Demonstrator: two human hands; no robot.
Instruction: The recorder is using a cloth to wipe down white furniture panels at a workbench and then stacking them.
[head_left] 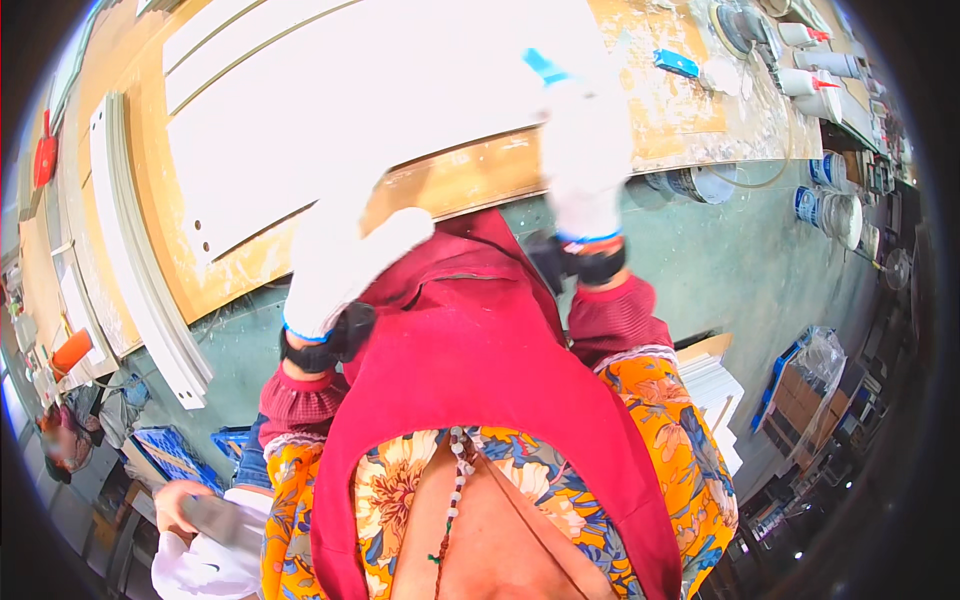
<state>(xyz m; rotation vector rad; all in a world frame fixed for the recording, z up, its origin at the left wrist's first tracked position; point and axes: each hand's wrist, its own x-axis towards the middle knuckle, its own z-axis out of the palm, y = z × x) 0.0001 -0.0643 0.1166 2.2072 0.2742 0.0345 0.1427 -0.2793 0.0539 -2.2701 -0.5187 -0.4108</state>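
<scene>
A large white panel (400, 80), partly washed out by glare, lies on the wooden worktable (440, 170). My left hand (335, 235), in a white glove, is at the panel's near edge. Its thumb points out to the right, apart from the fingers, which fade into the bright panel. Over the panel's right end is my right hand (588, 135), gloved and blurred by motion. A light-blue strip-like thing (545, 67) shows at its fingers, and the hand seems closed on it. What kind of thing this is I cannot make out.
Long white boards (145, 250) lie at the left. On the table's right are a small blue block (676, 63) and white bottles with red tips (805, 82). Buckets (828, 212) stand on the floor at right. Another person's hand (180, 505) shows at lower left.
</scene>
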